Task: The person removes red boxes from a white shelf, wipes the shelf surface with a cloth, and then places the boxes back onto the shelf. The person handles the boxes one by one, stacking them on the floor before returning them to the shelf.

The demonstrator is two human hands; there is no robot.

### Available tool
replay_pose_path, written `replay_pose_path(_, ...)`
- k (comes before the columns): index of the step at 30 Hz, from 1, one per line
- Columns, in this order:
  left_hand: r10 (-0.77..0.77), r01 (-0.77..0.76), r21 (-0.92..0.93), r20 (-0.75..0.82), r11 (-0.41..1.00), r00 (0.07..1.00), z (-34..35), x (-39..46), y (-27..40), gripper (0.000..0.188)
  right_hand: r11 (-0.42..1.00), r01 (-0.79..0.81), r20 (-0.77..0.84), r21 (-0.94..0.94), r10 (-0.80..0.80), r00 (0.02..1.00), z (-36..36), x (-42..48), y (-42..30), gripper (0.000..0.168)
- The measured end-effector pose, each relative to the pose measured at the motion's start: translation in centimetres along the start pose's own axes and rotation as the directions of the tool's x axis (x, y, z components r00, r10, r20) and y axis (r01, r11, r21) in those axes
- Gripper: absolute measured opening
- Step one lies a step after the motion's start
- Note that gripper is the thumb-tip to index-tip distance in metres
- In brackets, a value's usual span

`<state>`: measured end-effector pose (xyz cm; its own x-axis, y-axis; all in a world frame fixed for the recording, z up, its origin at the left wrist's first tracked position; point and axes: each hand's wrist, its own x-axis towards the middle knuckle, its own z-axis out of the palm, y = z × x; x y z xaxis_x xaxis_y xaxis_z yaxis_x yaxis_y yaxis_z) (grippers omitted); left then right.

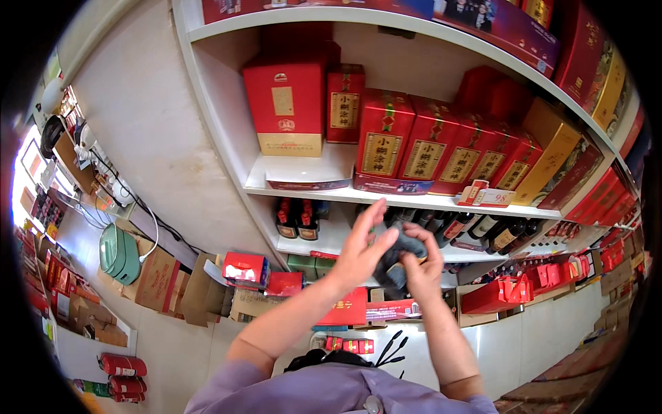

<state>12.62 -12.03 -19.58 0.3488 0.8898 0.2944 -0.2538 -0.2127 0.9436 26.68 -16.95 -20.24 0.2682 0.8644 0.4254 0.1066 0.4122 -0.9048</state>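
My right hand (pixel 425 266) grips a crumpled dark grey cloth item (pixel 397 277) with yellowish edging, perhaps a glove or a rag. My left hand (pixel 362 248) is close beside it on the left, fingers stretched and thumb apart; its thumb tip overlaps the cloth in view, and contact is hard to judge. Both hands are in front of a white shelf unit (pixel 336 199). Above them stands a row of red gift boxes (pixel 385 139) with gold labels. Dark bottles (pixel 486 227) lie tilted on the shelf behind my hands, partly hidden by them.
A larger red and gold box (pixel 283 108) stands at upper left. A price card (pixel 486 195) sits on the shelf lip. Below are cartons (pixel 258 305) and red gift bags (pixel 499 295). Fire extinguishers (pixel 124 365) stand on the floor at left, below a green appliance (pixel 120 253).
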Motion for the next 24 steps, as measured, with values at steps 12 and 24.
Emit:
replay_pose_path(12,0.17,-0.159,0.457,0.017,0.875,0.985,-12.5,9.5,7.0,0.064,0.922,0.159,0.171,-0.353,-0.104,0.98,-0.7,3.7,-2.2,0.026)
replay_pose_path(24,0.613,-0.113,0.987,0.157,-0.111,0.774,-17.8,17.6,13.0,0.073,0.969,0.135,0.155,-0.209,-0.103,0.983,5.1,5.4,-2.4,0.011)
